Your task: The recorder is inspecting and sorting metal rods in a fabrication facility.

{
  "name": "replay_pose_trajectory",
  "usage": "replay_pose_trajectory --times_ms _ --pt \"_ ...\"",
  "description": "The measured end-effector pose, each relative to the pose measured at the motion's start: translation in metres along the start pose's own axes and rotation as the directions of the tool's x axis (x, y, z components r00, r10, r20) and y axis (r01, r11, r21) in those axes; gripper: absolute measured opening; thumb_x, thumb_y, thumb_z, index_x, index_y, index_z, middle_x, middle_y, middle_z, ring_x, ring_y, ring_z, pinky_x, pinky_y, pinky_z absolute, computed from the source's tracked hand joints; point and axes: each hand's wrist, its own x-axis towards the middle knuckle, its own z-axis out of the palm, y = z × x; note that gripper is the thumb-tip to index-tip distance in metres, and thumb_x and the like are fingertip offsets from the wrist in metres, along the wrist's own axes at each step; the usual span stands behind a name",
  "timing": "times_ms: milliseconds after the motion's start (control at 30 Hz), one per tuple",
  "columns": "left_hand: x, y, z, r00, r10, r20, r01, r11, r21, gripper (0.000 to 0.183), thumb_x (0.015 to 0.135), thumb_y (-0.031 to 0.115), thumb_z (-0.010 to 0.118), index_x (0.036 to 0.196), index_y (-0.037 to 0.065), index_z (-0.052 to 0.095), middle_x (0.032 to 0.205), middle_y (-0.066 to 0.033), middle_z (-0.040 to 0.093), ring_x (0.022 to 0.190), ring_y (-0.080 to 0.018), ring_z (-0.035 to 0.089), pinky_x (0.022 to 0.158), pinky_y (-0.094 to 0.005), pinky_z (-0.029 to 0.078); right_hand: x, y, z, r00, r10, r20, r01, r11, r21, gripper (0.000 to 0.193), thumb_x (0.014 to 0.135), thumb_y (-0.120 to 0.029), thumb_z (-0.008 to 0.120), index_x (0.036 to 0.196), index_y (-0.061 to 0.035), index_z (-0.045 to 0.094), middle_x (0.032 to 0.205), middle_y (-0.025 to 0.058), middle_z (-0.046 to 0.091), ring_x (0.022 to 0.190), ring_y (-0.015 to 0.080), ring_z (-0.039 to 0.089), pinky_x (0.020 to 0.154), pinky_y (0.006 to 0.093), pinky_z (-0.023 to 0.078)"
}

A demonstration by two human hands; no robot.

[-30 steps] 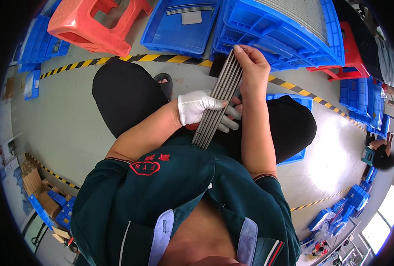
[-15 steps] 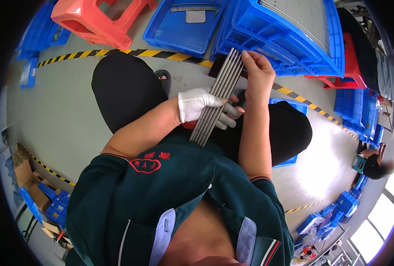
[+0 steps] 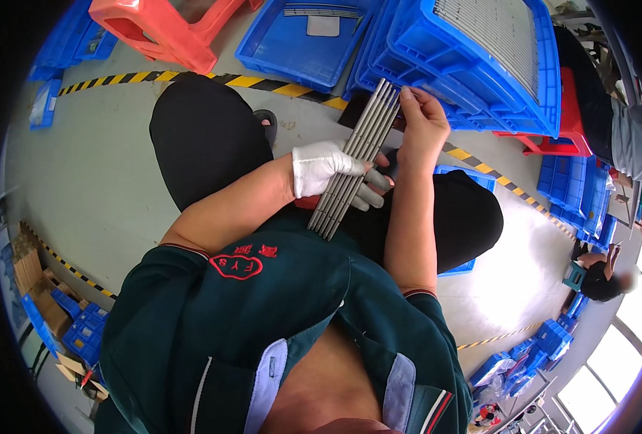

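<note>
One gloved left hand (image 3: 330, 168) of yours stays curled around the slim metal rods (image 3: 369, 132), mid-frame; beside them, your bare right hand (image 3: 425, 124), fingertips nearly together, has shifted from their upper tips to their right edge, its hold unclear.

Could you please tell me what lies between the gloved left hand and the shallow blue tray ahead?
In the head view, grey floor and striped yellow-and-black tape show between the left hand and the tray.
</note>
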Motion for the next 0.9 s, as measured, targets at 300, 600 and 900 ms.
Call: replay_pose_trajectory --times_ms 300,600,900 --pt "-0.008 0.009 0.001 0.99 0.135 -0.032 -0.137 0.987 -0.088 0.035 0.09 0.008 0.058 0.123 0.003 0.047 0.102 -0.0156 0.061 0.095 -0.0336 0.064 0.079 -0.0463 0.055 -0.025 -0.032 -0.004 0.963 -0.27 0.025 0.269 0.94 -0.213 0.011 0.083 -0.009 0.069 0.088 0.0011 0.068 0.076 -0.0007 0.062 0.067 0.0042 0.051 0.061 0.018 0.04" --pt "-0.011 0.009 -0.004 0.951 0.297 -0.091 -0.305 0.947 -0.1 0.028 0.089 0.006 0.057 0.117 0.003 0.053 0.108 -0.0142 0.062 0.099 -0.028 0.063 0.085 -0.0407 0.053 -0.051 -0.025 -0.002 0.859 -0.376 0.348 0.508 0.709 -0.488 0.005 0.078 -0.001 0.068 0.083 0.0002 0.066 0.079 0.0095 0.065 0.071 0.0181 0.061 0.066 0.0273 0.048" --pt "-0.009 0.007 -0.004 0.928 0.319 -0.193 -0.323 0.946 0.015 0.032 0.087 0.004 0.058 0.118 0.001 0.055 0.105 -0.0106 0.063 0.097 -0.0236 0.063 0.086 -0.0381 0.052 -0.047 -0.021 0.002 0.781 -0.47 0.411 0.624 0.569 -0.536 0.005 0.075 0.0 0.068 0.079 -0.0029 0.065 0.076 0.009 0.065 0.069 0.0237 0.06 0.064 0.0317 0.048"
